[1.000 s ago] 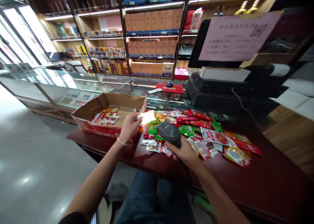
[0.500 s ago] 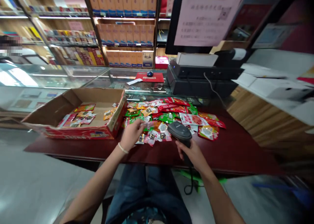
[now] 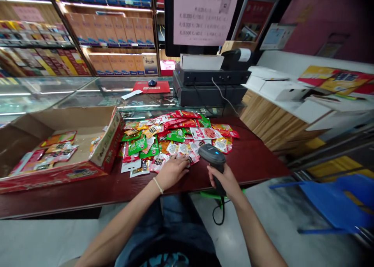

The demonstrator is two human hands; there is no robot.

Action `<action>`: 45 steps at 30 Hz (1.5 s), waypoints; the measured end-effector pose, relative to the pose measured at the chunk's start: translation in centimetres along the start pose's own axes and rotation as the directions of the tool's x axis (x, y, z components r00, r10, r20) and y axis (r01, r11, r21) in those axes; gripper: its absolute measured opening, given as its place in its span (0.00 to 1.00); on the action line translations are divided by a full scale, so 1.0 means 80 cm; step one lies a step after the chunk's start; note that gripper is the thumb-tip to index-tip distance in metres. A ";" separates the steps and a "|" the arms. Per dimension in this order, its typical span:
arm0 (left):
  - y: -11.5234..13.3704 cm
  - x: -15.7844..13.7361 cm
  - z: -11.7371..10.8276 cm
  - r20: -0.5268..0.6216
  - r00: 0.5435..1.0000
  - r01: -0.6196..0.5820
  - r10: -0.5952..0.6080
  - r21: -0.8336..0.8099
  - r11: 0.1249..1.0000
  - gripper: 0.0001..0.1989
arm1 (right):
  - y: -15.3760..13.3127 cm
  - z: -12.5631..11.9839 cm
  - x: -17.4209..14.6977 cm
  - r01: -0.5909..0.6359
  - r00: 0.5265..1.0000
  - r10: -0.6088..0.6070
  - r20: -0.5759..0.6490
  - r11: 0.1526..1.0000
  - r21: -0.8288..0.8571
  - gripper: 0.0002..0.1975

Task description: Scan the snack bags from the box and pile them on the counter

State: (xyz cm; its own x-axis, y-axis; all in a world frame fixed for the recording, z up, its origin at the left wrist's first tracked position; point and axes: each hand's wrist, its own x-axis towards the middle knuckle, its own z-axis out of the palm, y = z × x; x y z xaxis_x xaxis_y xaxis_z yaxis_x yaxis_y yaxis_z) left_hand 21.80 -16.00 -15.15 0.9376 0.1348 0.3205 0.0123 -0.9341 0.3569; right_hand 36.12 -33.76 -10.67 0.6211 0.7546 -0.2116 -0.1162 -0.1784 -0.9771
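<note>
My right hand (image 3: 223, 179) is wrapped round the handle of a dark barcode scanner (image 3: 212, 154), held over the near right edge of a pile of snack packets (image 3: 172, 136). A small blue light glows on top of the scanner and its cable hangs below the table edge. My left hand (image 3: 173, 172), with a pale band at the wrist, lies palm down at the near side of the pile. Its fingers are stretched out over pink and white packets (image 3: 160, 162) and hold nothing that I can see. Green packets (image 3: 138, 145) lie farther left.
A cardboard box (image 3: 96, 150) with several packets inside stands left on the dark red table (image 3: 248, 158). Behind are a glass counter, a mouse (image 3: 151, 82) on a red folder, and a black cash drawer (image 3: 210, 93). A blue chair (image 3: 330, 200) stands at right.
The view has turned right. My left hand has moved right along the pile's near edge and its fingers have spread. A blue light now shows on the scanner, still in my right hand.
</note>
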 end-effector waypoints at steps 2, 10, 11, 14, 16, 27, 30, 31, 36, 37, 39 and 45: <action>0.000 0.000 -0.003 0.006 1.000 -0.014 0.014 0.010 1.000 0.19 | 0.000 0.000 0.001 0.000 1.000 0.000 0.004 1.000 0.007 0.21; 0.002 -0.006 -0.017 -0.006 0.999 -0.038 0.038 0.066 0.997 0.20 | -0.006 0.008 0.000 0.043 0.999 -0.043 0.005 0.999 0.005 0.20; 0.001 -0.008 -0.026 -0.022 0.999 -0.023 0.025 0.078 0.997 0.20 | -0.012 0.011 0.000 0.045 0.999 -0.045 0.023 0.999 -0.011 0.20; -0.009 -0.016 -0.072 -0.131 0.991 0.053 -0.037 0.122 0.991 0.20 | -0.039 0.026 0.005 0.074 0.992 -0.064 0.109 0.993 -0.094 0.21; -0.020 -0.028 -0.117 -0.234 0.969 0.119 -0.081 0.155 0.981 0.20 | -0.061 0.044 0.013 0.111 0.984 -0.087 0.156 0.982 -0.153 0.21; -0.116 -0.173 -0.330 -0.509 0.770 0.570 -0.385 0.275 0.774 0.16 | -0.155 0.241 0.082 0.368 0.807 -0.197 0.556 0.905 -0.213 0.14; -0.147 -0.211 -0.353 -0.508 0.715 0.656 -0.480 0.251 0.712 0.16 | -0.167 0.297 0.096 0.342 0.765 -0.176 0.620 0.926 -0.159 0.13; -0.158 -0.221 -0.357 -0.499 0.702 0.676 -0.507 0.244 0.696 0.16 | -0.169 0.313 0.101 0.341 0.760 -0.173 0.627 0.927 -0.158 0.13; -0.221 -0.234 -0.363 -0.358 0.698 0.709 -0.620 0.220 0.671 0.19 | -0.170 0.370 0.129 0.378 0.728 -0.173 0.664 0.908 -0.178 0.12; -0.235 -0.230 -0.361 -0.289 0.707 0.706 -0.646 0.220 0.673 0.20 | -0.169 0.378 0.135 0.370 0.724 -0.162 0.670 0.912 -0.179 0.12; -0.263 -0.220 -0.355 -0.115 0.708 0.701 -0.697 0.231 0.674 0.22 | -0.166 0.391 0.147 0.334 0.726 -0.132 0.675 0.926 -0.179 0.13; -0.323 -0.189 -0.318 0.240 0.699 0.590 -0.674 0.339 0.733 0.28 | -0.155 0.416 0.182 0.251 0.743 -0.065 0.666 0.949 -0.188 0.15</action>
State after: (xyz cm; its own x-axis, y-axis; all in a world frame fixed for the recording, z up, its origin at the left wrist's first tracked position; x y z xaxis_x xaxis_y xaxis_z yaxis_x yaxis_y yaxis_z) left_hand -1.52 14.49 -6.87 0.7305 0.6442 -0.2267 0.6799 -0.7170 0.1536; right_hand 20.77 0.43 -2.41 -0.0467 0.9929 -0.1097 0.1916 -0.0988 -0.9765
